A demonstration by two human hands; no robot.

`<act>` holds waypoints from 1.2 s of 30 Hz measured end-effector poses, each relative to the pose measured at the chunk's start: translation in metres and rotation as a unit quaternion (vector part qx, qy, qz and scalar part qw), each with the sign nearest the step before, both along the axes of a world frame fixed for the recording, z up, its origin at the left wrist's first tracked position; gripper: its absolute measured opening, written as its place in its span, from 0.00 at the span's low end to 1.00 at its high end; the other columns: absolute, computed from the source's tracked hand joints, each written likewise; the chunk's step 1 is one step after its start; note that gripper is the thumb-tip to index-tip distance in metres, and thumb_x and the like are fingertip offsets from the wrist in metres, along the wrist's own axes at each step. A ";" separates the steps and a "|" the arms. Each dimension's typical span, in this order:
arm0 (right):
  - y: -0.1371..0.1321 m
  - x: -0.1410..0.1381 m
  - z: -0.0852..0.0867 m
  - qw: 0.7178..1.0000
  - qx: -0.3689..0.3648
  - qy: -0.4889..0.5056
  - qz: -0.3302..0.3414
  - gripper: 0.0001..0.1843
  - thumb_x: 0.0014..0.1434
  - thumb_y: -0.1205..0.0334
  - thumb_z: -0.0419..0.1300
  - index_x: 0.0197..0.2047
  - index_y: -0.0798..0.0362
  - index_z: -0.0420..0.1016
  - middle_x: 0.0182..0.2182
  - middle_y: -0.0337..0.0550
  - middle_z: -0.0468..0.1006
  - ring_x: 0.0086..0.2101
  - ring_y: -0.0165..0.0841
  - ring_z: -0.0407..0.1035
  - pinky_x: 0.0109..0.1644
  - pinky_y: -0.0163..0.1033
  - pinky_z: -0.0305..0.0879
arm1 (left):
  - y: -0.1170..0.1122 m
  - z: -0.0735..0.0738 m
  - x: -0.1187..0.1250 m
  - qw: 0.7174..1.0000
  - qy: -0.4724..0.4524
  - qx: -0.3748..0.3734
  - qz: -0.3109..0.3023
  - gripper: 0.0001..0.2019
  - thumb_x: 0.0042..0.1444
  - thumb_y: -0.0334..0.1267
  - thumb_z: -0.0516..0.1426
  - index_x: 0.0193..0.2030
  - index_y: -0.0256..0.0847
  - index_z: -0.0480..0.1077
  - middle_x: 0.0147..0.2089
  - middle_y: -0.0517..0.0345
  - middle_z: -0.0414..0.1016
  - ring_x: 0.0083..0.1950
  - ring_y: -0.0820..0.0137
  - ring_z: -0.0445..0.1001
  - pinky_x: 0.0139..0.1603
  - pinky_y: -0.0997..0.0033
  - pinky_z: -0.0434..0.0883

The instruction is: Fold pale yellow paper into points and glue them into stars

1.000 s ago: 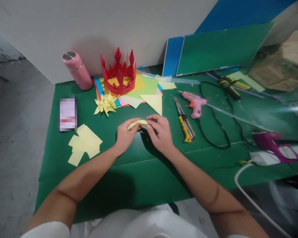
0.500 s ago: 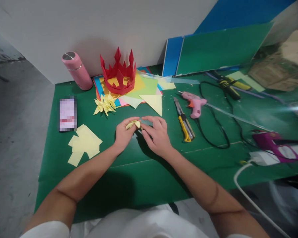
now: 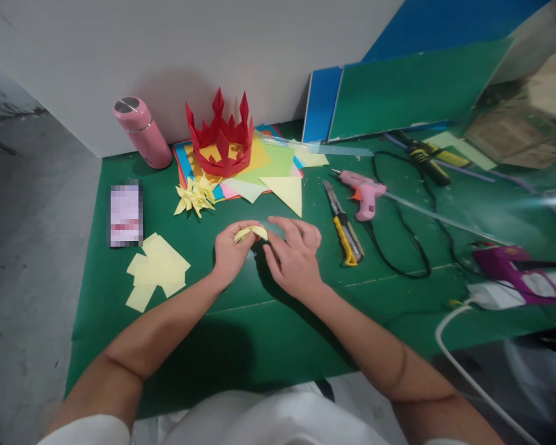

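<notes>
My left hand (image 3: 230, 252) is closed on a small folded piece of yellow paper (image 3: 252, 232), pinching it between thumb and fingers above the middle of the table. Just to the right, my right hand (image 3: 299, 254) has its fingers apart, with a fingertip close to or touching the paper's right end. Beyond the hands lie several folded yellow paper pieces (image 3: 195, 194) in a bunch and a pale yellow paper triangle (image 3: 287, 193). A loose pile of yellow paper squares (image 3: 160, 271) rests left of my left hand.
A red paper crown (image 3: 223, 151) stands on coloured paper sheets (image 3: 278, 162) by the wall. At left are a pink bottle (image 3: 144, 135) and a blurred-out phone (image 3: 126, 213). To the right lie a yellow utility knife (image 3: 343, 232), a pink glue gun (image 3: 364, 193), cords and a power strip (image 3: 493, 295).
My right hand has shifted slightly right, its fingers opening a little away from the left. The folded paper now shows a longer strip toward the right. My left hand has hardly moved.
</notes>
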State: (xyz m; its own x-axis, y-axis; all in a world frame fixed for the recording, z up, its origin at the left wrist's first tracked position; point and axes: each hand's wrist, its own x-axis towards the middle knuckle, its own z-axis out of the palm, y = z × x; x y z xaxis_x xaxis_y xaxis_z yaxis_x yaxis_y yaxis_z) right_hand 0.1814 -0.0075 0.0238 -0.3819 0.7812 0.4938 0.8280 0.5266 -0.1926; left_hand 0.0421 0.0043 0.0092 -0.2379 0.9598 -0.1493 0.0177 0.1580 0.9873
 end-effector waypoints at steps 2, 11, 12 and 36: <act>-0.002 -0.001 0.000 1.000 -0.020 0.013 0.013 0.13 0.61 0.64 0.52 0.46 0.51 0.75 0.54 0.47 0.71 0.51 0.43 0.60 0.56 0.50 0.53 | 0.000 0.000 0.000 1.000 -0.002 0.008 -0.001 0.08 0.47 0.33 0.60 0.36 0.38 0.77 0.33 0.58 0.79 0.31 0.75 0.73 0.33 0.76 0.70; 0.002 0.002 -0.005 0.984 -0.020 0.167 0.056 0.11 0.58 0.67 0.56 0.44 0.46 0.72 0.48 0.44 0.73 0.49 0.40 0.65 0.55 0.52 0.57 | 0.003 -0.004 -0.001 0.988 -0.154 0.003 -0.001 0.14 0.45 0.37 0.63 0.41 0.39 0.72 0.34 0.58 0.78 0.32 0.74 0.75 0.38 0.72 0.72; 0.006 0.003 -0.008 0.977 -0.031 0.208 0.038 0.10 0.57 0.66 0.57 0.44 0.47 0.71 0.46 0.45 0.73 0.48 0.40 0.66 0.54 0.51 0.59 | 0.004 -0.005 0.000 0.984 -0.180 -0.004 -0.002 0.15 0.45 0.39 0.64 0.41 0.39 0.71 0.35 0.57 0.78 0.33 0.73 0.75 0.40 0.71 0.72; 0.021 0.003 -0.015 0.733 -0.392 0.556 0.018 0.13 0.49 0.51 0.66 0.31 0.51 0.74 0.25 0.35 0.73 0.25 0.26 0.67 0.35 0.36 0.70 | -0.007 -0.012 0.004 0.976 0.067 0.144 -0.151 0.19 0.64 0.50 0.47 0.46 0.42 0.73 0.42 0.52 0.70 0.47 0.67 0.69 0.53 0.64 0.66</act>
